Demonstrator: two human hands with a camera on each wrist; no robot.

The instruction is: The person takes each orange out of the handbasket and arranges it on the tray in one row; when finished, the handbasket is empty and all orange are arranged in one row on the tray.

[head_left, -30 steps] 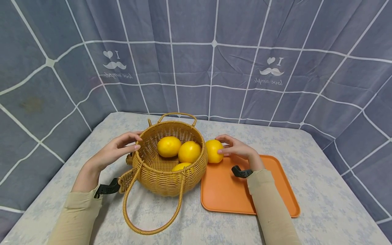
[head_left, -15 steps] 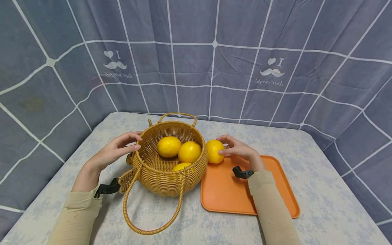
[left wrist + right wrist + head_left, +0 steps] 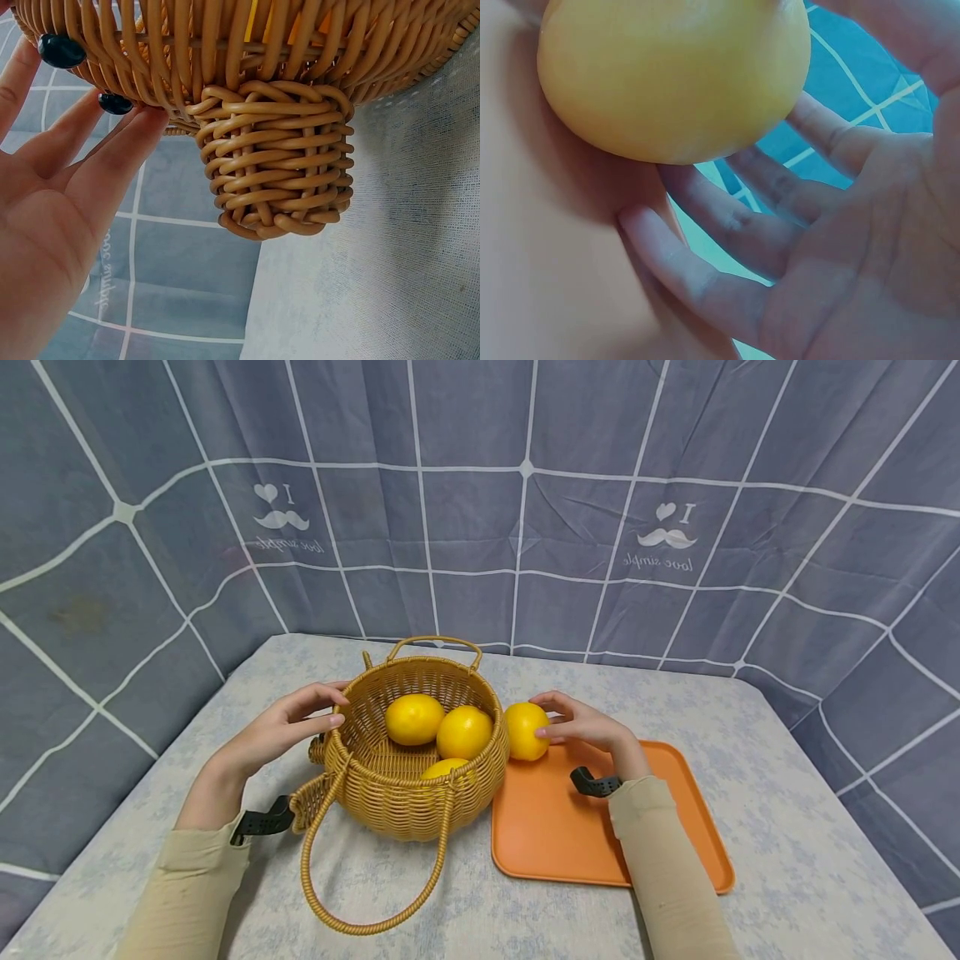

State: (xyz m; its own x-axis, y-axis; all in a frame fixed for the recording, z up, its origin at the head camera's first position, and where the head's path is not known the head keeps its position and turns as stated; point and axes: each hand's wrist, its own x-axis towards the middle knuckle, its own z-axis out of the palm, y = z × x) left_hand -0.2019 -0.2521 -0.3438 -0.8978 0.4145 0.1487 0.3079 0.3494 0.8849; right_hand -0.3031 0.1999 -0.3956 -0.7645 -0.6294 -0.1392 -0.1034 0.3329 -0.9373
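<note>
A round wicker basket [image 3: 405,810] stands left of the middle in the head view, with several yellow lemons [image 3: 415,719] inside. My left hand [image 3: 281,727] touches its left side, thumb tip and index at the rim. In the left wrist view its nearly straight fingers [image 3: 120,157] lie along the weave, beside black beads [image 3: 62,51] and a woven stub [image 3: 277,161]. My right hand [image 3: 581,724] holds another lemon [image 3: 527,732] between thumb and fingers, close against the basket's right side, over the tray's far left corner. Part of this lemon is cut off in the right wrist view.
An orange tray [image 3: 555,835] lies right of the basket under my right forearm. One basket handle [image 3: 375,928] loops toward me on the patterned tablecloth [image 3: 780,827]; the other handle [image 3: 435,638] stands at the back. A grey-blue checked curtain [image 3: 480,527] hangs behind the table.
My right hand and the lemon have shifted very slightly to the right since a second ago. The left hand and the basket look unchanged.
</note>
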